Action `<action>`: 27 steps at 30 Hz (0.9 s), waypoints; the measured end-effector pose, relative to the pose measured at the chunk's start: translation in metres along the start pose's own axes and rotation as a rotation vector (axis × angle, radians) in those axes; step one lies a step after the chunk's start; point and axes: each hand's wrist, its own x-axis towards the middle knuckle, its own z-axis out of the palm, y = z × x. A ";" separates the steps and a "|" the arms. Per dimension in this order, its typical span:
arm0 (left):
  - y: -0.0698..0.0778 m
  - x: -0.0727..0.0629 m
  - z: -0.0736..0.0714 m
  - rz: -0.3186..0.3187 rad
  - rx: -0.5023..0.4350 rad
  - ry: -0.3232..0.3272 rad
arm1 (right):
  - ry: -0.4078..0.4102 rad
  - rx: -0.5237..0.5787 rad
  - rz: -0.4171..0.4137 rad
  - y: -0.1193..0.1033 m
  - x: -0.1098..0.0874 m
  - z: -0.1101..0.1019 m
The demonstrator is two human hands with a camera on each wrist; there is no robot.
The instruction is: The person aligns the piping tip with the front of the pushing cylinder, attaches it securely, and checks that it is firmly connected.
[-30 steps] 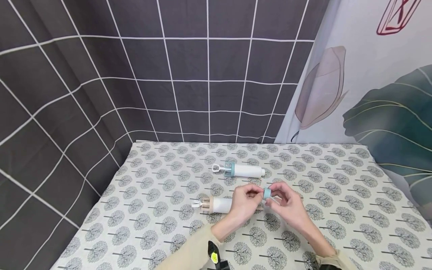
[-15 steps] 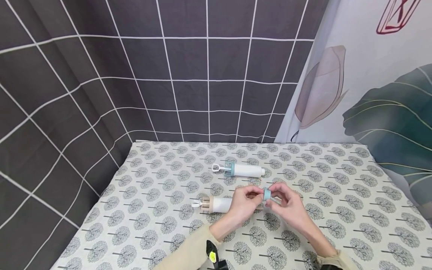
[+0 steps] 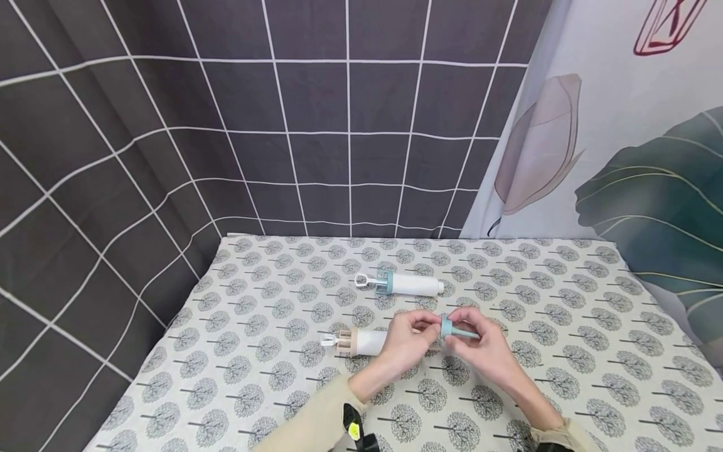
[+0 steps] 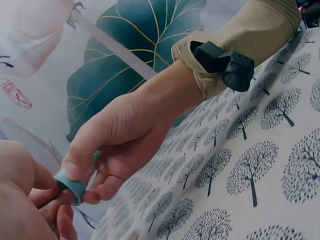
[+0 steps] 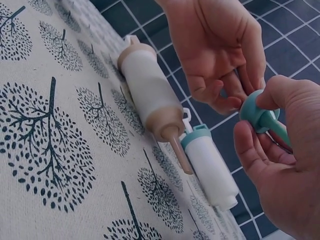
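Over the bench (image 3: 254,367), between four and five o'clock, the left hand (image 3: 409,337) and right hand (image 3: 487,344) meet, fingertips pinching the wide end of a teal nozzle (image 3: 446,326) between them. So small a hold could slip if either loosens. At nine o'clock from it, partly behind the left hand, a tan-collared syringe (image 3: 354,343) might roll if nudged. Farther off, toward eleven o'clock, lies a teal-collared syringe (image 3: 402,284).

Looking into some fabric-screened spot, not giving away home or studio: showing a dark grid-patterned curtain (image 3: 310,94) here, a leaf-printed white hanging (image 3: 610,132) there, and now revealing a tree-patterned, cloth-covered worktop (image 3: 271,342)!
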 end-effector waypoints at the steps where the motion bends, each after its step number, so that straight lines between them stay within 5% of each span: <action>1: 0.001 0.000 -0.001 0.004 0.011 -0.011 | -0.003 0.003 0.000 0.001 0.000 0.000; 14: 0.003 -0.001 -0.021 0.058 0.083 -0.127 | -0.049 0.063 0.032 0.004 -0.001 -0.005; 27: 0.011 0.039 -0.068 0.182 0.321 0.046 | -0.016 0.057 0.048 0.004 -0.003 -0.008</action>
